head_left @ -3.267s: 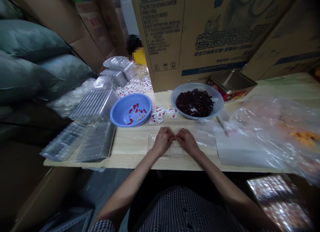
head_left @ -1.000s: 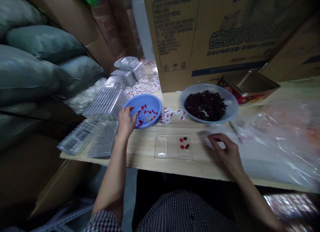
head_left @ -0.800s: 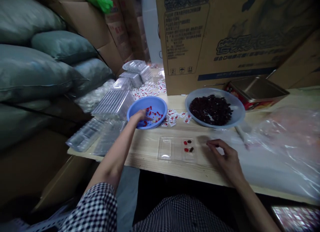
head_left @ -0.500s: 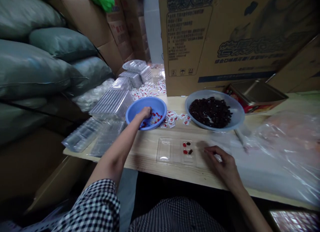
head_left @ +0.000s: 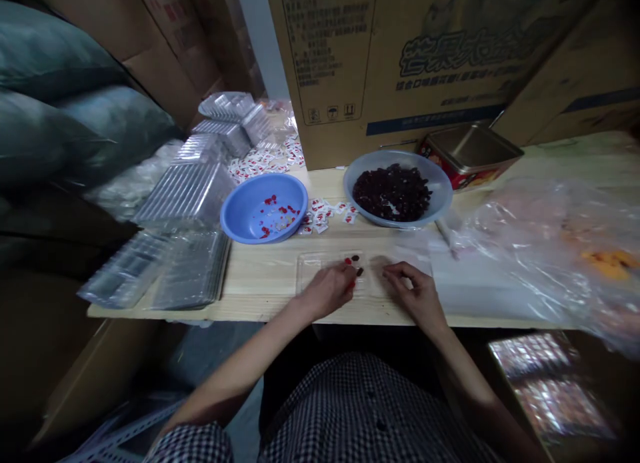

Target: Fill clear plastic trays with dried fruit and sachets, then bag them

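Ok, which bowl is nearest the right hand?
The pale translucent bowl of dark pieces, beyond the right hand; the blue bowl, with scattered red pieces, sits farther off to the left.

A pale wooden table (head_left: 255,280) — on it a blue basin (head_left: 243,213), translucent bowl (head_left: 442,191), clear tray (head_left: 309,266), tin (head_left: 477,178).

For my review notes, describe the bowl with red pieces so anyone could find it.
Start at the big cardboard box on the table. The blue bowl sits in front and left of it. Its red pieces lie scattered, unlike the paler bowl, heaped with dark pieces.
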Tool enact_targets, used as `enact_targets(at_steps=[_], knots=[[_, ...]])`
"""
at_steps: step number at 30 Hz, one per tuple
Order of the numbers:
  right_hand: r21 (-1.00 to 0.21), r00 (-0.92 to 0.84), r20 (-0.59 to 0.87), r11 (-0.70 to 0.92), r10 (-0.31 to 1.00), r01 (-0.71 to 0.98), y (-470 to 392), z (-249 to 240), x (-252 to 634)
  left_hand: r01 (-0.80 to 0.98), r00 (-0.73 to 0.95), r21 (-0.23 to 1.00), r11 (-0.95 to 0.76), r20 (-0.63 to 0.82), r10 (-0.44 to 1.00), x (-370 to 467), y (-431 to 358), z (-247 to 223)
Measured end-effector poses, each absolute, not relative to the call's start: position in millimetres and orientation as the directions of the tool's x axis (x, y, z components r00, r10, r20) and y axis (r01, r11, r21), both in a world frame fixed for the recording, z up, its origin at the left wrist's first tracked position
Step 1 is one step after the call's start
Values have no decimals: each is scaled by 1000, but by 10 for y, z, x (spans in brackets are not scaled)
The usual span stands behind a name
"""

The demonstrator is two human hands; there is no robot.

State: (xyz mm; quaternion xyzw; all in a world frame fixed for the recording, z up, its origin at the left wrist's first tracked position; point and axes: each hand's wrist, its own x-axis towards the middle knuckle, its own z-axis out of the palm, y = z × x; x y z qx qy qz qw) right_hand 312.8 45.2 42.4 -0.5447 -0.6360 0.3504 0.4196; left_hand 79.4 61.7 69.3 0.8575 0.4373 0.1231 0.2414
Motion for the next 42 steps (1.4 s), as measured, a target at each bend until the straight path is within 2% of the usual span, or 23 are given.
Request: enact_targets(at_steps=[5,10,12,15,18,21,25,30,33,36,38,40,42], knots=[[-901,-96,170,194,981,388,379,387,3108,747,562,444,-495,-24,827,1023,571,396],[-899,-103,144,173,984,401,346,277,3152,655,630,484,-580,73,773,1005,517,346],[-872,-147,191,236,971,428,346,262,3140,615,605,536,-578,150,782,944,537,350],[-771,-302,277,399,912,496,350,245,3079,654,437,565,-503,261,861,746,759,366],[-632,-439,264,498,859,594,348,199,2989,809,203,488,-327,291,935,530,1194,337],[-566,-462,255,519,849,640,332,174,2932,915,62,376,-146,227,972,451,1636,237],[-621,-377,308,485,873,616,310,232,2963,966,96,224,-128,148,984,503,1920,100],[-676,-322,351,476,879,563,369,245,2998,964,116,224,-139,114,987,382,1788,150],[-696,-346,360,496,866,518,430,192,2962,942,96,305,-141,159,983,253,1588,293],[-697,-306,375,484,875,530,468,141,2941,799,73,569,-195,229,971,240,1364,424],[-675,-289,377,474,880,565,477,113,2941,672,117,706,-224,198,973,311,1226,467],[-642,-319,358,479,877,598,475,92,2946,613,201,755,-233,135,970,418,1118,470],[-619,-347,342,487,873,616,469,81,2957,631,271,736,-244,86,959,520,1055,449]])
